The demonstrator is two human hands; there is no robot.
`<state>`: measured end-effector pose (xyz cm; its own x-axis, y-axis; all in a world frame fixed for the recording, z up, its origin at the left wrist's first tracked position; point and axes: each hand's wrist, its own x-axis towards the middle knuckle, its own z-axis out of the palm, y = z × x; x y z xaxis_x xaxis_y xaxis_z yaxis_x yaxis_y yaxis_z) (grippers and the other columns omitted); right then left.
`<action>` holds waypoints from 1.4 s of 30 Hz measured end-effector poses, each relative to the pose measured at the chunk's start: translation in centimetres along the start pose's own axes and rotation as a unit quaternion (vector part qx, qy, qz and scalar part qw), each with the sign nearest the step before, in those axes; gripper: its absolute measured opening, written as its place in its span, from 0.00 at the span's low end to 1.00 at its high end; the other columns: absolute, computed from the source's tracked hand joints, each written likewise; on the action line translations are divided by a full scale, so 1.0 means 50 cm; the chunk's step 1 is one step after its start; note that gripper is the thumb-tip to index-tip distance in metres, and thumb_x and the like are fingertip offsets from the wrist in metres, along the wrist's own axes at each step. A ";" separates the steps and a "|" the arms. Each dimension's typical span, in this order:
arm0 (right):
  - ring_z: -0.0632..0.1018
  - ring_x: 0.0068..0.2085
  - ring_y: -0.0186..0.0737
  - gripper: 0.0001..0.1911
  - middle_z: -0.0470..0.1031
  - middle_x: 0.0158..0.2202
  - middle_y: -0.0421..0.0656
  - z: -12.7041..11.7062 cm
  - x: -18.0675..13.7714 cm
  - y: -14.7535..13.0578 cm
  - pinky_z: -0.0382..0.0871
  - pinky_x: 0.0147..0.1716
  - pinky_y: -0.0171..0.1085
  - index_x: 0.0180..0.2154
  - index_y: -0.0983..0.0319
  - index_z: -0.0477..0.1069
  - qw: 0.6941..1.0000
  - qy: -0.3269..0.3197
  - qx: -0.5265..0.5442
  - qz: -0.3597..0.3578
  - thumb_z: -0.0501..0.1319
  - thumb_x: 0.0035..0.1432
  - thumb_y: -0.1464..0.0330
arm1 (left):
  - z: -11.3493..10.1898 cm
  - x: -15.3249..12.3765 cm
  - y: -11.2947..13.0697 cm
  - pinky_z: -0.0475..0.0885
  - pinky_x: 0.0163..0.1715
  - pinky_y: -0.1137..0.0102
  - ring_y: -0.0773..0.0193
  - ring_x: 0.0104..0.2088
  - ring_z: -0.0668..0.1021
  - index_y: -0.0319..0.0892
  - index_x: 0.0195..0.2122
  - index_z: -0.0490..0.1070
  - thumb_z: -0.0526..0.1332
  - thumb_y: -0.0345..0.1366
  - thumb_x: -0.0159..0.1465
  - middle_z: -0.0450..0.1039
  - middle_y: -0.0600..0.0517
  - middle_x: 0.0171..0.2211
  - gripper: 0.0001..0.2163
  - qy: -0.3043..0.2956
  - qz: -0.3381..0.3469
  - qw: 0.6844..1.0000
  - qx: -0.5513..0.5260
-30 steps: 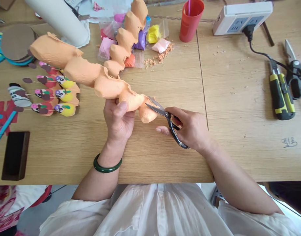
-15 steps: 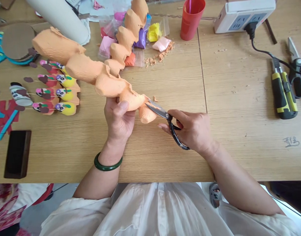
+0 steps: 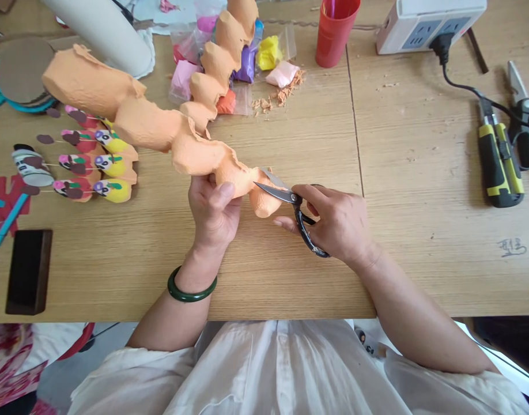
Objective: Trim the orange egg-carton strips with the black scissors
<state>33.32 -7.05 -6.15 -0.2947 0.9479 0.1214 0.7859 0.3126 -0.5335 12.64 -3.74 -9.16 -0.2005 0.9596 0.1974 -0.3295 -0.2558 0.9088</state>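
Note:
My left hand [image 3: 213, 212] grips the near end of a long orange egg-carton strip [image 3: 152, 124] that rises up and away over the wooden table [image 3: 398, 202]. A green bangle circles that wrist. My right hand [image 3: 337, 222] holds black scissors [image 3: 293, 213] by the handles. Their blades are slightly apart at the last orange cup [image 3: 264, 200] beside my left thumb.
Painted carton figures [image 3: 95, 158] lie at the left, a dark block [image 3: 27, 271] near the front edge. Bagged coloured clay [image 3: 268, 57] and orange scraps sit at the back by a red cup [image 3: 333, 31]. A power strip [image 3: 429, 23], yellow-black pliers [image 3: 500, 158] and shears [image 3: 524, 124] lie right.
The carton strip and both hands have shifted slightly right and down. The scissor blades have moved further onto the last cup; a small orange scrap seen beside them earlier is gone.

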 end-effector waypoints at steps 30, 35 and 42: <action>0.69 0.27 0.33 0.31 0.69 0.25 0.37 -0.011 0.020 0.017 0.63 0.26 0.34 0.42 0.61 0.77 0.898 0.036 0.419 0.129 0.68 0.56 0.40 | -0.023 0.014 -0.023 0.80 0.51 0.61 0.53 0.54 0.81 0.49 0.47 0.77 0.67 0.54 0.65 0.80 0.47 0.52 0.17 0.000 -0.064 0.998 -0.001; 0.78 0.36 0.38 0.27 0.79 0.36 0.42 -0.011 0.022 0.014 0.76 0.37 0.38 0.45 0.59 0.74 0.826 0.021 0.546 0.143 0.73 0.54 0.47 | -0.004 0.000 -0.015 0.80 0.50 0.65 0.54 0.56 0.81 0.48 0.47 0.78 0.70 0.52 0.63 0.81 0.48 0.52 0.17 0.015 -0.075 0.997 -0.020; 0.78 0.38 0.38 0.27 0.79 0.37 0.40 0.013 0.022 0.021 0.72 0.37 0.37 0.47 0.59 0.74 0.803 -0.009 0.586 0.112 0.77 0.50 0.56 | 0.026 -0.027 -0.012 0.77 0.55 0.65 0.53 0.63 0.77 0.50 0.53 0.76 0.70 0.51 0.64 0.77 0.47 0.59 0.20 -0.013 -0.068 0.998 0.000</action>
<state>33.44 -5.73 -7.12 -0.2329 0.9681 -0.0930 -0.2277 -0.1472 -0.9625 14.31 -4.71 -9.51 -0.1305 0.9881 0.0811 -0.3516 -0.1226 0.9281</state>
